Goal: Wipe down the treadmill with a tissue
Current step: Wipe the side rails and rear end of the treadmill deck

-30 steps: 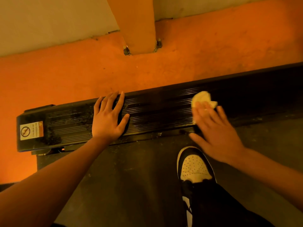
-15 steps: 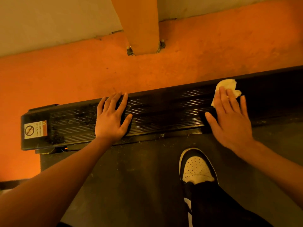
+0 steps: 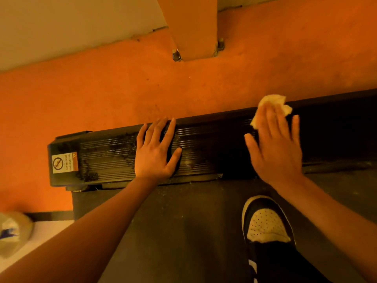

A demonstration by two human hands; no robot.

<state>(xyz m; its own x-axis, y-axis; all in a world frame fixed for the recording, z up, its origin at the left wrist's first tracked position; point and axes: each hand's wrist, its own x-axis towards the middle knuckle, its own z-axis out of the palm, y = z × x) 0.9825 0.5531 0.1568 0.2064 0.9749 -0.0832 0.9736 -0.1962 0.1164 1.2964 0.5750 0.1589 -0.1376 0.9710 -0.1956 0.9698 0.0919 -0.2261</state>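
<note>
**Head view.** The treadmill [image 3: 204, 152] filled the lower half of the frame. Its black ribbed side rail [image 3: 110, 158] ran from 9 o'clock to 3 o'clock, and the dark belt [image 3: 183, 231] lay below it toward 6 o'clock.

The left hand [image 3: 155, 152] lay flat on the rail just left of centre, palm down, fingers straight and spread, holding nothing. The right hand [image 3: 279, 152] lay at about 3 o'clock, palm down, its straight fingers pressing a crumpled pale tissue [image 3: 271, 102] against the rail's far edge. The tissue showed beyond the fingertips at 2 o'clock, partly overlapping the orange floor [image 3: 142, 88]. The two hands were well apart.

Dark grime marked the ribs between the left hand and a warning label [image 3: 65, 162] at the rail's 9 o'clock end. A black-and-white shoe [image 3: 267, 225] stood on the belt at 5 o'clock, below the right wrist.

At 12 o'clock an orange post [image 3: 191, 27] stood on the floor, with a bolt [image 3: 176, 55] at its foot. At 8 o'clock a blurred pale object [image 3: 14, 231] lay at the frame edge; what it was could not be told.
</note>
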